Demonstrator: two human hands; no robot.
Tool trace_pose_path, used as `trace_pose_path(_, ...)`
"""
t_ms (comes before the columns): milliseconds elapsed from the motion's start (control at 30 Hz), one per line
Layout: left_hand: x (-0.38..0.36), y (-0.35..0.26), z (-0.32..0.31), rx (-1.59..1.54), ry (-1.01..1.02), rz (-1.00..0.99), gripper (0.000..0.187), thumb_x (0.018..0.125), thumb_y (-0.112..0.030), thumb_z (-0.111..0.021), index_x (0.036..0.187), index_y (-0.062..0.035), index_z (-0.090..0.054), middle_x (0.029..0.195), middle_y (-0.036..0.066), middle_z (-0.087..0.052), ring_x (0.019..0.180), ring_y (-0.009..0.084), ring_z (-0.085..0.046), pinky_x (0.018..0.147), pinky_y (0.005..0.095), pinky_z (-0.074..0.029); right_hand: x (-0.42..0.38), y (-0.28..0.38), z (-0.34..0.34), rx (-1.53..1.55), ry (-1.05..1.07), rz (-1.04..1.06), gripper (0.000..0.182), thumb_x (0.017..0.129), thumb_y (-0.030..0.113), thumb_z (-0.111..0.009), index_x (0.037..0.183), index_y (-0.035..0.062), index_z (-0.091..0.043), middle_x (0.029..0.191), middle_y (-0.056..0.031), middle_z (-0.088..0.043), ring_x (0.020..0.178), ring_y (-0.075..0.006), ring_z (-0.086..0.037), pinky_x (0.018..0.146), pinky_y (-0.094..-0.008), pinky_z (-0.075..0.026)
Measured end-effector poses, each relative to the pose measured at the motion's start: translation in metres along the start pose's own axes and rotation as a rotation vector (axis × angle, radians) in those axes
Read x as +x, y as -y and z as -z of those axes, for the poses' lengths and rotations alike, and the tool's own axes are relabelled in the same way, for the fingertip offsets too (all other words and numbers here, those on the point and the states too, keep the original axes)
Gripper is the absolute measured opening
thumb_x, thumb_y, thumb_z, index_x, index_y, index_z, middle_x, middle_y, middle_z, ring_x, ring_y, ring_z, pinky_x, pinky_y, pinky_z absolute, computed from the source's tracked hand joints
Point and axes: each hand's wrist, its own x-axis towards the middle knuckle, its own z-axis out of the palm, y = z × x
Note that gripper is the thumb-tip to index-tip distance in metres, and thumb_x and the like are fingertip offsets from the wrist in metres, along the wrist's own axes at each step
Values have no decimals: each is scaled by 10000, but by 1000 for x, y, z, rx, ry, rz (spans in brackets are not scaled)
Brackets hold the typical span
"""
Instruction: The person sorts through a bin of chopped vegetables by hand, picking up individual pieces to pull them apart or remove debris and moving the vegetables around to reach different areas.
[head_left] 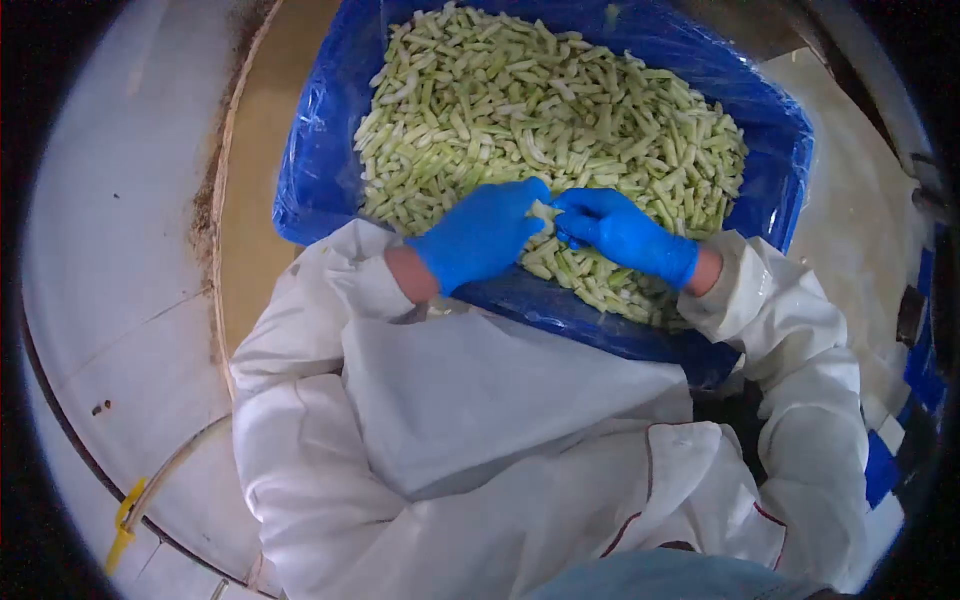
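Observation:
A large heap of pale green cut vegetable strips [560, 100] fills a blue plastic crate [778, 165] lined with clear film. Over the heap's near side, my left hand [482, 235] and my right hand [630, 236] meet, both in blue gloves. Between their fingertips shows a pale green vegetable piece [544, 214]. My left fingers are closed at its left side, and the right fingers pinch toward it from the right. The fingers partly cover the piece, so its full shape is hidden.
The crate stands on a tan surface [275, 110] with a worn left edge. A white apron [500, 390] lies between my arms, close to the crate's near rim. White floor or wall panels [120, 230] are at left, with a yellow strip [124, 525] lower down.

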Motion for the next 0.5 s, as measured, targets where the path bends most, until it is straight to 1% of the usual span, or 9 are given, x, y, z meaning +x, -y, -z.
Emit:
trace_pose_path(67,1,23,15,145,-6,-118,216,810,-166,-570,966,-16,-561,939,186,-596,888,365,-571,761,426,-462,-4,9,10,-176,9,16,282,810,190,-559,1035,23,-593,796,-123,-627,706,-228,-597,683,-341,-469)
trace_pose_path(133,-4,55,38,398,56,-115,253,778,-186,-607,968,-23,-572,949,172,-595,917,348,-567,774,426,-462,-9,25,23,-436,41,40,312,789,200,-577,1049,29,-587,846,-157,-632,738,-303,-607,711,-380,-474)
trace_pose_path(200,10,83,60,625,-14,-69,309,746,-217,-644,989,-35,-587,919,156,-607,892,345,-576,776,413,-471,-11,15,37,-584,1,154,356,773,215,-595,1084,42,-577,927,-181,-614,808,-349,-584,748,-411,-470)
trace_pose_path(233,22,73,69,712,19,18,353,745,-248,-649,1035,-58,-582,986,153,-593,936,344,-562,799,421,-462,-12,10,43,-654,-18,203,379,765,222,-603,1102,49,-571,967,-194,-606,843,-373,-573,767,-427,-468)
trace_pose_path(300,49,38,89,880,85,192,443,744,-308,-659,1126,-102,-572,1120,146,-565,1024,342,-536,845,438,-445,-10,6,52,-796,-124,289,449,741,247,-626,1139,54,-555,1008,-196,-581,894,-363,-557,795,-434,-461)
trace_pose_path(333,60,37,76,804,47,0,483,750,-353,-648,1173,-140,-547,1205,136,-502,1095,345,-482,887,467,-409,-10,12,54,-871,-175,336,484,728,259,-638,1158,57,-547,1029,-198,-569,919,-358,-549,808,-437,-457)
trace_pose_path(367,70,39,57,723,8,-188,525,757,-398,-637,1219,-177,-523,1291,125,-440,1166,348,-429,929,497,-372,-12,20,53,-988,-61,209,602,696,212,-695,1245,77,-489,1212,-180,-495,1081,-345,-493,893,-410,-429)
trace_pose_path(400,77,44,42,638,-34,-376,566,764,-443,-625,1265,-215,-498,1376,115,-377,1237,352,-375,971,527,-336,-15,19,45,-1058,-63,239,618,690,219,-697,1252,76,-482,1235,-180,-473,1096,-354,-476,897,-425,-423)
trace_pose_path(500,99,54,12,779,198,-396,628,777,-555,-560,1336,-312,-407,1487,38,-180,1350,337,-182,1034,602,-183,-31,-10,15,-1279,-81,293,644,700,215,-670,1285,74,-441,1325,-179,-375,1132,-390,-418,907,-479,-397)
